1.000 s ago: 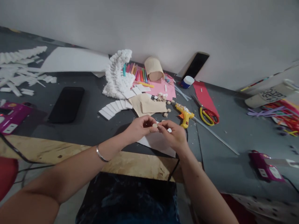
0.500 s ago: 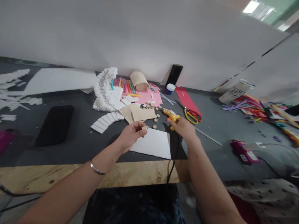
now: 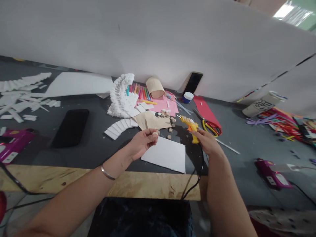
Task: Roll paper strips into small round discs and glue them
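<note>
My left hand [image 3: 143, 142] pinches a small beige round piece [image 3: 155, 133] between thumb and fingertips, held just above the dark table. My right hand [image 3: 206, 142] is closed round the handle of the yellow glue gun [image 3: 189, 126], whose nozzle points up and left toward a cluster of several small beige pieces [image 3: 167, 113]. A white card sheet [image 3: 168, 154] lies flat between the two hands. The gun's black cord [image 3: 195, 182] runs down over the table's wooden edge.
A white foam spiral model [image 3: 121, 97] with fanned white steps stands behind beige paper [image 3: 150, 121]. Nearby lie coloured markers, pink paper, a beige roll [image 3: 155, 87], yellow-handled scissors [image 3: 209, 126], a propped phone [image 3: 193, 83], a black phone [image 3: 70, 127] and purple glue guns [image 3: 271, 169].
My right hand left the small piece, reached right and took hold of the yellow glue gun, lifting it. My left hand keeps the beige piece pinched.
</note>
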Available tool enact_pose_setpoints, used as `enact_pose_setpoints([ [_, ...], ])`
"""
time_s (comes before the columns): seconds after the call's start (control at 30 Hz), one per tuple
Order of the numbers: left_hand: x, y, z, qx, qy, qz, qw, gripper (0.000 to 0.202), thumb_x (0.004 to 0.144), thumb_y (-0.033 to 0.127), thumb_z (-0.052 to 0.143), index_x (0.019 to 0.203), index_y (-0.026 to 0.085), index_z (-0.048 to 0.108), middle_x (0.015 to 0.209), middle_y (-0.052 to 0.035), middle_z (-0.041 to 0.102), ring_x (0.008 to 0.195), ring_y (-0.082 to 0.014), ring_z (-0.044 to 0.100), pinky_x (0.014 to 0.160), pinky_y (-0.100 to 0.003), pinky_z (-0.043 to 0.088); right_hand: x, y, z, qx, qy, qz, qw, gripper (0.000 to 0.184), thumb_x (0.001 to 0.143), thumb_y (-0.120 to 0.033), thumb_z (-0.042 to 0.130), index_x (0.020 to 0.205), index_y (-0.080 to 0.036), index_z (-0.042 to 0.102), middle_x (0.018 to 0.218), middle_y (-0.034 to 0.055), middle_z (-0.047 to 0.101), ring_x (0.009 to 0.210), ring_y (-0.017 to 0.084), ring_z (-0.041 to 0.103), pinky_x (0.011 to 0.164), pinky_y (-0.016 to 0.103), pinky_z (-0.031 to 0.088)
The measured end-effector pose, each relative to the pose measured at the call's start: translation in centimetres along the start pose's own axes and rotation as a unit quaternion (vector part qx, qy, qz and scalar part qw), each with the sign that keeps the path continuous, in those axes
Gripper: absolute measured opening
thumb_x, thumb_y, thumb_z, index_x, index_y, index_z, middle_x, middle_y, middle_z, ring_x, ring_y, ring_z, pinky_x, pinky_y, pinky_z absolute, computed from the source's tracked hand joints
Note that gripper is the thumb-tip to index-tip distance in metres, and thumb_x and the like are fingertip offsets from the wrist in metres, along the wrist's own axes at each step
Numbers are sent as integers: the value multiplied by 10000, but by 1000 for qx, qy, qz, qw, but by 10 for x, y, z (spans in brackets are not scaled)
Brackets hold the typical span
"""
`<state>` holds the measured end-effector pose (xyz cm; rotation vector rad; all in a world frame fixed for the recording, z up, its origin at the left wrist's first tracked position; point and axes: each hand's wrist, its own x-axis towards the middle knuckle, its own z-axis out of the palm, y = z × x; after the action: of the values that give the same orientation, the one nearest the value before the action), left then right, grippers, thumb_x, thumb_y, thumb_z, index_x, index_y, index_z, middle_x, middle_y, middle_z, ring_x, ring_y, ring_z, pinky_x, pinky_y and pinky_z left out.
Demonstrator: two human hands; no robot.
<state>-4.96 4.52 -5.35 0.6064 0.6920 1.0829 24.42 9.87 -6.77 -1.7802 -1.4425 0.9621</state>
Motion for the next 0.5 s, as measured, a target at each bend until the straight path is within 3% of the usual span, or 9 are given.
enact_pose_setpoints([
  [0.13, 1, 3, -2, -9, 2, -4, 1000, 359, 596, 296, 876, 810, 126, 643, 713, 0, 593, 642, -74, 519, 619, -210, 393, -2, -5, 4, 167, -38, 13, 985, 323, 652, -398, 708, 870, -175, 626, 741, 7, 653, 591, 129, 593, 519, 227, 452],
  [0.23, 0, 5, -2, -9, 1, -10, 1000, 365, 593, 297, 879, 811, 127, 640, 717, -2, 597, 638, -76, 526, 623, -215, 402, -4, -12, 5, 218, -13, 1, 976, 322, 632, -343, 715, 888, -192, 592, 786, -1, 655, 598, 121, 593, 529, 228, 455],
  [0.37, 0, 5, -1, 1, -2, -23, 1000, 362, 605, 296, 873, 818, 127, 634, 723, 0, 596, 635, -76, 525, 628, -217, 406, -5, -16, 2, 283, 38, -51, 957, 273, 678, -369, 709, 851, -197, 586, 675, -41, 576, 540, 84, 505, 490, 201, 386],
  [0.5, 0, 5, -1, -1, -2, -26, 1000, 361, 607, 272, 873, 835, 140, 628, 721, 13, 584, 642, -75, 527, 639, -213, 409, -4, -14, 0, 272, 48, -86, 957, 284, 685, -398, 744, 816, -203, 584, 657, -52, 537, 564, 82, 486, 524, 204, 388],
])
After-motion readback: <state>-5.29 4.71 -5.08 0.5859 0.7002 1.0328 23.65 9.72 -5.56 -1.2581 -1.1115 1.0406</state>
